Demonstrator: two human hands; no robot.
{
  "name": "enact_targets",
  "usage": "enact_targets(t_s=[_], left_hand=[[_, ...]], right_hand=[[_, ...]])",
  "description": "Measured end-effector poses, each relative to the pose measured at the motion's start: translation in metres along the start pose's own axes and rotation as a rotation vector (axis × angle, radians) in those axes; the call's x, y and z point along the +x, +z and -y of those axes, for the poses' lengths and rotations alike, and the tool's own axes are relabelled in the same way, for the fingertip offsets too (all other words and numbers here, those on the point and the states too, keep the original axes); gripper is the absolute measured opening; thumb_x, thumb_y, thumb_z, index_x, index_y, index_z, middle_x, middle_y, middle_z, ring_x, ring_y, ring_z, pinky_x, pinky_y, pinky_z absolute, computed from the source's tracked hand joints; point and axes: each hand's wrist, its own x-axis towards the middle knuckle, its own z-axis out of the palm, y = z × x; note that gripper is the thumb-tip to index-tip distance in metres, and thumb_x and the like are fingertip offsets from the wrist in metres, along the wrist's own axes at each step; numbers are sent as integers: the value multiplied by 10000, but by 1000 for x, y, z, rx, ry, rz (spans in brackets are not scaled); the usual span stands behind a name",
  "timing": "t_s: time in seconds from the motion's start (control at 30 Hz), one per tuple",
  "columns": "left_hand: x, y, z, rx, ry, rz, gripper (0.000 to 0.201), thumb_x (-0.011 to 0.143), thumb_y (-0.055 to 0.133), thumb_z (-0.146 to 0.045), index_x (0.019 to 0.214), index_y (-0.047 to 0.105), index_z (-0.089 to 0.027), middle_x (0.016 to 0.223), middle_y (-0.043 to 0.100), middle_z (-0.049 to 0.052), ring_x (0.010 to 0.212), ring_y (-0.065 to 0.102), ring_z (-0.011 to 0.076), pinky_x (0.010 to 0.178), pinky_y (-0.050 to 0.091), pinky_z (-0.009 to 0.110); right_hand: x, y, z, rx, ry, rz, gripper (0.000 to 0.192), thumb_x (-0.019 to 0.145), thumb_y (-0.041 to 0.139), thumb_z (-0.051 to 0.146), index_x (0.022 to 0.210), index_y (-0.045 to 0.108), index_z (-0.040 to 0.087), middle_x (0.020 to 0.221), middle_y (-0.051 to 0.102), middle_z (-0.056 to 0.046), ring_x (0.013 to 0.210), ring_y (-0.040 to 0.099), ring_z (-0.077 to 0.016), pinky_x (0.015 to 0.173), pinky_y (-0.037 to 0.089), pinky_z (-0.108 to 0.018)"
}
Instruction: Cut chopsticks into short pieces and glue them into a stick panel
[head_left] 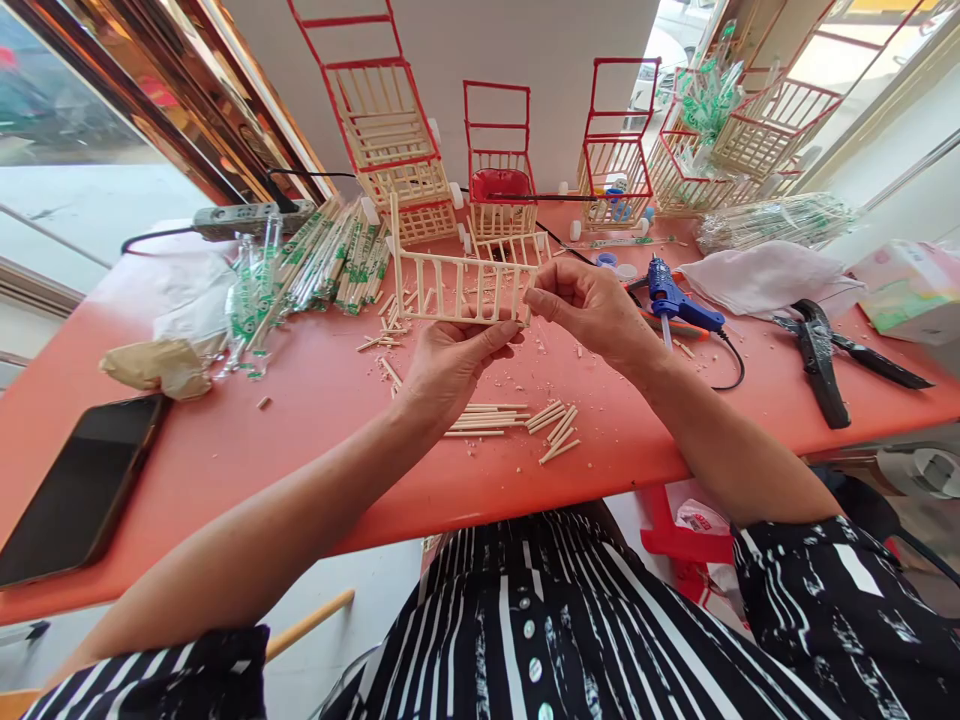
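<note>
From the head view, both hands hold a small stick lattice [459, 288] up off the counter [315, 400]: the left hand [450, 362] pinches its lower rail from beneath, thumb and fingers closed on the wood, and the right hand [592, 305] pinches the right end, fingertips shut on the last upright. Each grip is a light pinch on thin wood, so the likeliest fault is a joint giving way; the two grips sit at one end and the long free span runs off to the left of them, and any twist between the hands would lever on the rails there. Squeezing harder could snap a stick or pop an upright loose. If either pinch slackens, the lattice would tip and drop onto the cut sticks [517, 420] lying just below the grips, scattering them toward the counter edge. Just right of the right-hand grip lies a blue glue gun [675, 298] with its cord; a careless swing of that wrist could brush its tip, which may be hot. Beyond the grips stand finished red-framed carts [499, 180], close enough that a push forward could knock one. A phone [82, 485] lies far left of the grips.
</note>
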Motion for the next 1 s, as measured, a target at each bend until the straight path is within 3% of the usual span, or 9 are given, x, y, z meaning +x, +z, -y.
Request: enact_targets(t_s=[0.5,1.0], left_hand=[[-2,1,3,-119,22,10,251,619,993,-261,776,823,-164,784,790,34,746,729,126,731,572,241],[-3,1,2,-124,4,-5,278,595,1004,-270,769,818,-158,770,787,36,728,724,127,726,570,244]], right_hand=[[1,6,-7,69,-73,-62,497,866,803,635,825,575,195,745,539,34,652,426,-83,563,364,-225],[2,4,-5,-6,-102,-23,424,951,747,548,828,557,190,726,507,41,610,382,-75,546,328,-245]])
